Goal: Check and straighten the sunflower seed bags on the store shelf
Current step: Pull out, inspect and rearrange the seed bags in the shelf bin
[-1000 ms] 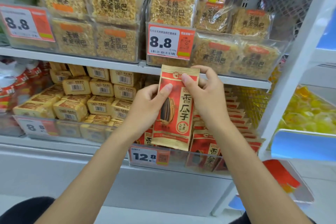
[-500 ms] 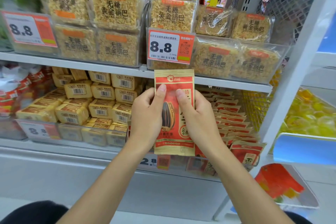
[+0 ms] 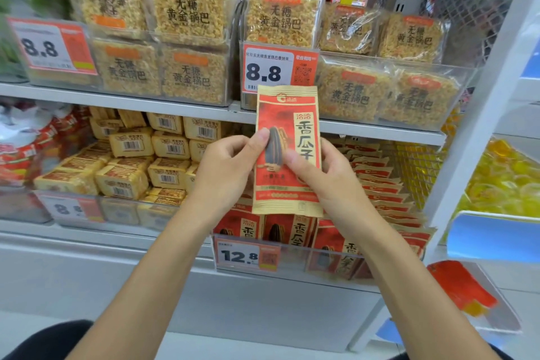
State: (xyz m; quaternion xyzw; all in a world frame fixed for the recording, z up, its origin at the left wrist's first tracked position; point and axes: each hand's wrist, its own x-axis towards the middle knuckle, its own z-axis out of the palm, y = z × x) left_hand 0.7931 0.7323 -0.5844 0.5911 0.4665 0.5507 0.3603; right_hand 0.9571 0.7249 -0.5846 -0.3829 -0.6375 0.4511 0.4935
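From the head view, I hold one sunflower seed bag (image 3: 280, 114) upright in front of the shelf (image 3: 117, 102), its printed face toward me and its top edge overlapping the 8.8 price tag (image 3: 279, 70) on the upper tier. My left hand (image 3: 228, 172) has its grip on the bag's left edge, thumb on the front and fingers curled behind. My right hand (image 3: 333, 181) grips the right side the same way, thumb pressed on the front near the seed picture. Just below and behind the bag, the other sunflower seed bags (image 3: 380, 184) stand in a row running far-right, behind a 12.8 price tag (image 3: 247, 256). Rice crust packs (image 3: 190, 14) fill the tier above; yellow snack packs (image 3: 131, 181) sit left.
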